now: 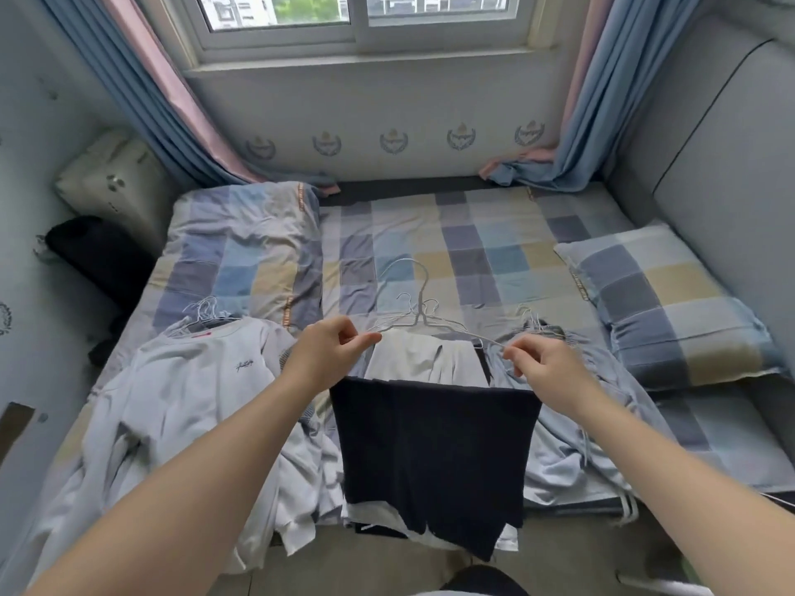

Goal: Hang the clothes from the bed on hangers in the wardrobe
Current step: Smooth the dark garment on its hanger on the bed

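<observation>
A flat navy cloth (434, 458) is hanging over the lower bar of a thin wire hanger (420, 318), which the left hand (331, 350) and right hand (542, 367) are pinching at its ends above the near edge of the bed (430, 234). A soft white shirt (193, 380) and a crumpled pale blue garment (572, 445) are lying either side on its checked cover. Beyond, a checked pillow (671, 303) is resting at right, and blue-and-pink curtains (602, 101) are framing the window (357, 19).
</observation>
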